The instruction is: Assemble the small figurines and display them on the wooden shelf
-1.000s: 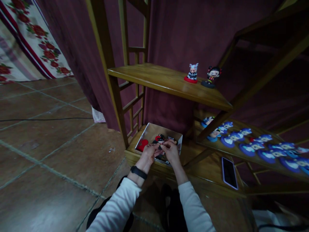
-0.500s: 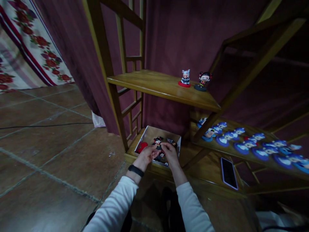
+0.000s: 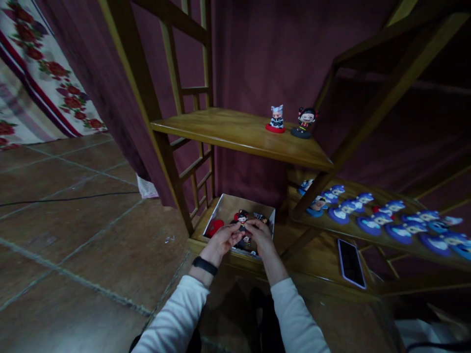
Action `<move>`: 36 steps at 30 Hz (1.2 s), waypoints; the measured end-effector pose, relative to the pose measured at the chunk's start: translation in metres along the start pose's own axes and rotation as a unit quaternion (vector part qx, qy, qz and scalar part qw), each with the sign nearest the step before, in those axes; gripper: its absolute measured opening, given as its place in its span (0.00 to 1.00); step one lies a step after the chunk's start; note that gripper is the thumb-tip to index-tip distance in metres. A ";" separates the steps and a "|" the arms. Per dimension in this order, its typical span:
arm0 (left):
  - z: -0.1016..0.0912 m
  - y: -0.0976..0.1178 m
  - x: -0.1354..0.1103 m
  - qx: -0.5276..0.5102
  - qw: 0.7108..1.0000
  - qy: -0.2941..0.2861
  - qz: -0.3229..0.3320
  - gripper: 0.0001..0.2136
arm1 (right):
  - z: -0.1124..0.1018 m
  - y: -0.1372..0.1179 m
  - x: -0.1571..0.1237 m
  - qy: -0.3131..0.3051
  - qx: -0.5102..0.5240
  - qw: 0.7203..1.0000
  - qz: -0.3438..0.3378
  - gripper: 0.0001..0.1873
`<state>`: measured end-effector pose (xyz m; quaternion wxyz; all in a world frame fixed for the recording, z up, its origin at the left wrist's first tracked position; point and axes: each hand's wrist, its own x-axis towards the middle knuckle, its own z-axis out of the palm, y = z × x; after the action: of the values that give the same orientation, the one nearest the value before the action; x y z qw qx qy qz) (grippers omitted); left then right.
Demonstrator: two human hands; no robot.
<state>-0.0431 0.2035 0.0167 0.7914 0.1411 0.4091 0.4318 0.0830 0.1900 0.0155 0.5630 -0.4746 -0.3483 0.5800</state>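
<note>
My left hand [image 3: 222,238] and my right hand [image 3: 259,233] meet over a white cardboard box [image 3: 228,206] on the lowest wooden shelf. Both pinch a small doll figure [image 3: 242,218] with black hair and red buns, held just above the box. A red round base [image 3: 214,227] and more dark figure parts [image 3: 260,216] lie inside the box. A black band circles my left wrist.
Two finished figures [image 3: 290,120] stand on the wooden shelf [image 3: 228,130] above. To the right a lower shelf holds rows of blue figures [image 3: 382,220]. A phone [image 3: 351,263] lies on the base board. Tiled floor [image 3: 73,235] spreads to the left; a maroon curtain hangs behind.
My view has drifted slightly left and down. Both hands stay together over the box, still holding the small figure.
</note>
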 end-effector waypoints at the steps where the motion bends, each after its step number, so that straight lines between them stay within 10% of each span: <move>1: 0.000 0.001 0.000 0.000 1.000 -0.003 -0.004 0.03 | -0.001 0.000 0.000 0.001 0.001 1.000 0.004 0.14; 17: 0.000 -0.005 0.002 0.000 1.000 0.016 0.011 0.02 | -0.006 0.000 0.000 -0.015 0.022 0.999 0.043 0.12; 27: 0.004 -0.004 -0.015 -0.028 0.998 -0.018 0.059 0.01 | 0.000 -0.003 -0.012 0.003 -0.067 0.990 -0.120 0.12; 36: -0.006 -0.018 -0.050 -0.027 0.999 -0.021 0.034 0.02 | 0.010 -0.006 -0.051 -0.017 -0.030 0.996 -0.088 0.15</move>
<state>-0.0524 0.1520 0.0291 0.7879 0.1427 0.3760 0.4663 0.0708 0.1424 0.0325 0.5912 -0.4492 -0.4156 0.5253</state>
